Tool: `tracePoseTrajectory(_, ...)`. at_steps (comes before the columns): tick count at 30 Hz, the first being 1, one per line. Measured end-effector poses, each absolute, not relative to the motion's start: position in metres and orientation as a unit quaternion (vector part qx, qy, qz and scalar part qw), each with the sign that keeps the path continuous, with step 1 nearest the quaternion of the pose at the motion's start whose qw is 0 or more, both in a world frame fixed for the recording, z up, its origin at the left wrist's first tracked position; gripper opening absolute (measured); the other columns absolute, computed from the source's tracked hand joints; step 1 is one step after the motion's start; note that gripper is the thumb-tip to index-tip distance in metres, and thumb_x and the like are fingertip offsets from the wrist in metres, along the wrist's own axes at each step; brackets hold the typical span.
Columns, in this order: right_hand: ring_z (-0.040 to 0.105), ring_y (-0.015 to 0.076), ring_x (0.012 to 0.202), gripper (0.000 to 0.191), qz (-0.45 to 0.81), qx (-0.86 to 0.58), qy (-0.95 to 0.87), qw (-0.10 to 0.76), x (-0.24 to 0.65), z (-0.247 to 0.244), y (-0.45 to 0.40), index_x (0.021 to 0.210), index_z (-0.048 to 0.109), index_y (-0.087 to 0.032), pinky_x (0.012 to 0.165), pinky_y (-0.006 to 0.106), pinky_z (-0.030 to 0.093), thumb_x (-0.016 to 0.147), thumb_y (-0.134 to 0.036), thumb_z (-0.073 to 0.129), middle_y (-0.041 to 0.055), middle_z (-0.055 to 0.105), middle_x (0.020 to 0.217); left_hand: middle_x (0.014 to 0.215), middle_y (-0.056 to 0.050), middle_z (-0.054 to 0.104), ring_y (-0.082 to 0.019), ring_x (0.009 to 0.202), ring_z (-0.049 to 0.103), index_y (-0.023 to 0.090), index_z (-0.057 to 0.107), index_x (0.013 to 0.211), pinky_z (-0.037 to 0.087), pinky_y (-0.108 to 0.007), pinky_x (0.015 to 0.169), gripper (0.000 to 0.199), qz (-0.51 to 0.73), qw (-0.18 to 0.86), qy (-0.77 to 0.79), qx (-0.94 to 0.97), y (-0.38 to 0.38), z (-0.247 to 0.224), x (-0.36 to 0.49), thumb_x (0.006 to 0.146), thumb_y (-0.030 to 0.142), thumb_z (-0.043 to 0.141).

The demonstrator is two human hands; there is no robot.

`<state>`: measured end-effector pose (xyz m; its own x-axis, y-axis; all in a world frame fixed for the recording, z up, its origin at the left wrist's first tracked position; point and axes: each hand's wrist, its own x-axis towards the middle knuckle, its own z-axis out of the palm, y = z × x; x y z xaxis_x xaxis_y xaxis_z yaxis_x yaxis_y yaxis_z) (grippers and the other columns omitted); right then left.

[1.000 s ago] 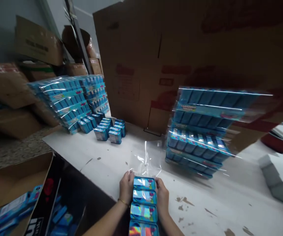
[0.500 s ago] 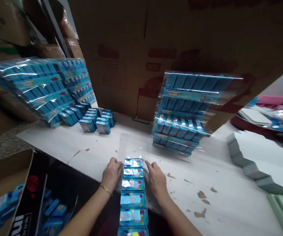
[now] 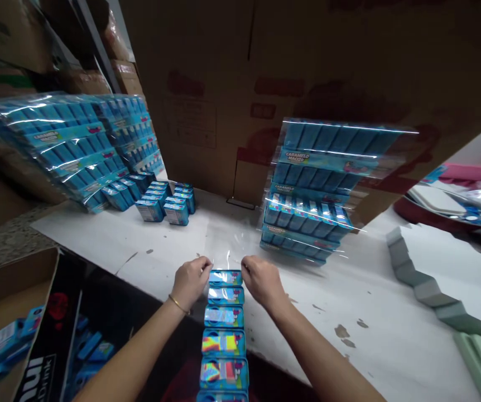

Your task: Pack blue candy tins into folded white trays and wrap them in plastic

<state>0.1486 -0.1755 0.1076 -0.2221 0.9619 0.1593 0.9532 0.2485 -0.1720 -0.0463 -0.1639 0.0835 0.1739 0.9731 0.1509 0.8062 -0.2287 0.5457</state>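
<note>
A row of small blue boxes [image 3: 224, 316] runs from the bottom of the view toward the middle of the table, with shiny clear film over their tops. Past the far box, a clear plastic bag [image 3: 227, 240] lies stretched out on the white surface. My left hand [image 3: 190, 283], a thin bracelet on its wrist, pinches the plastic at the left of the far box. At the right corner, my right hand [image 3: 263, 282] is closed with its fingertips on the plastic too. The row's near end leaves the view.
Wrapped display packs of blue boxes stand at right [image 3: 311, 190] and left [image 3: 73, 145]. Loose blue boxes [image 3: 157, 204] sit behind. A big cardboard carton [image 3: 207, 100] backs the table. An open box [image 3: 52, 312] is at lower left; stepped white board [image 3: 445, 273] lies at right.
Both hands have moved slightly forward to the far end of the row, and their fingers have closed on the plastic. The plastic beyond the far box now stands up more.
</note>
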Motion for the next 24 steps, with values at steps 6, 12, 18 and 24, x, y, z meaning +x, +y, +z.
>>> tracePoseTrajectory(6,0.050,0.0136,0.067,0.025,-0.122,-0.419,-0.864,0.251,0.165,0.079,-0.210,0.104,0.052,-0.014,0.061,0.028,0.034,0.084,-0.010,0.038,0.0056,0.059,0.076,0.075,-0.006,0.059,-0.015,0.072,0.055,0.016,0.056,0.082,0.042,-0.025,0.067,0.015,0.350,0.105,0.513,0.776,-0.195,0.068,-0.053,0.083,0.019,0.041)
tracePoseTrajectory(12,0.051,0.0153,0.070,0.018,-0.098,-0.475,-0.811,0.326,0.158,0.046,-0.230,0.098,0.051,-0.014,0.063,0.029,0.036,0.083,-0.012,0.040,0.0064,0.059,0.077,0.076,-0.004,0.062,-0.014,0.071,0.059,0.018,0.052,0.088,0.044,-0.024,0.067,0.011,0.348,0.107,0.512,0.778,-0.221,0.035,-0.057,0.083,0.020,0.043)
tracePoseTrajectory(18,0.046,0.0145,0.062,0.022,-0.033,-0.639,-0.731,0.236,0.143,0.025,-0.223,0.065,0.049,-0.018,0.061,0.026,0.031,0.084,-0.015,0.037,0.0013,0.051,0.062,0.065,-0.002,0.061,-0.017,0.060,0.061,0.019,0.047,0.088,0.039,-0.024,0.052,0.021,0.211,0.122,0.645,0.724,-0.210,0.024,-0.052,0.086,0.036,0.035)
tracePoseTrajectory(24,0.041,0.0147,0.061,0.024,-0.051,-0.591,-0.775,0.216,0.156,0.035,-0.232,0.060,0.048,-0.018,0.061,0.028,0.026,0.081,-0.013,0.039,0.0020,0.050,0.060,0.062,-0.003,0.060,-0.016,0.058,0.060,0.019,0.050,0.069,0.032,-0.023,0.048,0.031,0.077,0.061,0.607,0.789,-0.216,0.027,-0.062,0.088,0.030,0.028)
